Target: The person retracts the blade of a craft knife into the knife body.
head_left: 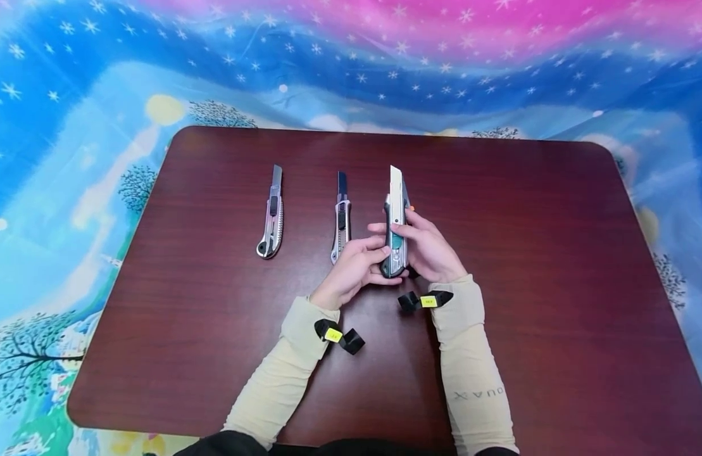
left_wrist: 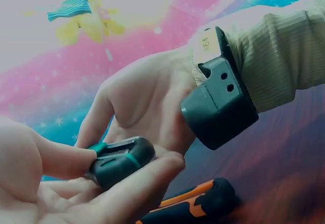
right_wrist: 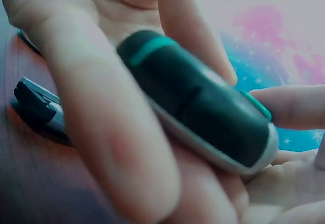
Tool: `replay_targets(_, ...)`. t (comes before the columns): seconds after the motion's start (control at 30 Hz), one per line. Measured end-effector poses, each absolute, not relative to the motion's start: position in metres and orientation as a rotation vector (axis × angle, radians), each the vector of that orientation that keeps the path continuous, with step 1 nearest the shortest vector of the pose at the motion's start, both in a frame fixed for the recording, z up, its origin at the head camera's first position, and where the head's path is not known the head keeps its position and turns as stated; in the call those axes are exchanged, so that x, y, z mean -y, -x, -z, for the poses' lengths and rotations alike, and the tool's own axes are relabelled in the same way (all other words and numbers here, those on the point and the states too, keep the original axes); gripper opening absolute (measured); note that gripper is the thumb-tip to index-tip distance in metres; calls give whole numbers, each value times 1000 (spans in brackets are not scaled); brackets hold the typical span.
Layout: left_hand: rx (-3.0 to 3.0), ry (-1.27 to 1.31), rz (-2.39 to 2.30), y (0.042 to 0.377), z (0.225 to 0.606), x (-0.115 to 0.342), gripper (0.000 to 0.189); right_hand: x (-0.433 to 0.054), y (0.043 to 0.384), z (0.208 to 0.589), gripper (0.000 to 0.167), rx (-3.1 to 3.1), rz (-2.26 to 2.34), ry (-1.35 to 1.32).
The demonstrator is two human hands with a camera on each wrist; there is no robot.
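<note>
Both hands hold one utility knife (head_left: 395, 253), with a silver body, dark end, green slider and long blade pointing away from the person. My left hand (head_left: 353, 269) grips its lower part, thumb against the side and fingers beneath. From the other side my right hand (head_left: 436, 250) pinches it, its thumb by the green slider. In the right wrist view the knife's dark rounded end (right_wrist: 198, 102) fills the middle, with fingers around it. Below the hands lies a black and orange knife (left_wrist: 195, 201), mostly hidden in the head view.
Two more silver utility knives lie left of the hands on the brown table (head_left: 533, 253): one at far left (head_left: 273, 218), the other (head_left: 342, 215) partly behind the left hand. Both have blades extended. A patterned cloth (head_left: 328, 69) surrounds the table. Each wrist wears a black camera (left_wrist: 218, 107).
</note>
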State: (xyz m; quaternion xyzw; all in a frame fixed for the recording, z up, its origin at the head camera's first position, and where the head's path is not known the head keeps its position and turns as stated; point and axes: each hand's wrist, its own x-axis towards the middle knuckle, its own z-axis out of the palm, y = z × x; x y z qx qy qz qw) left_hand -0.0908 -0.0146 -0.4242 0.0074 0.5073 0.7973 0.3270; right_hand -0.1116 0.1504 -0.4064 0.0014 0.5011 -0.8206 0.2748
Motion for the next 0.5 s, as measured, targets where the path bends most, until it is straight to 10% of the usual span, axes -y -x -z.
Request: replay_targets(0.5,-1235,-79,-2258,91,454,23,40,-140,114,414,62,-1302,2206,-13)
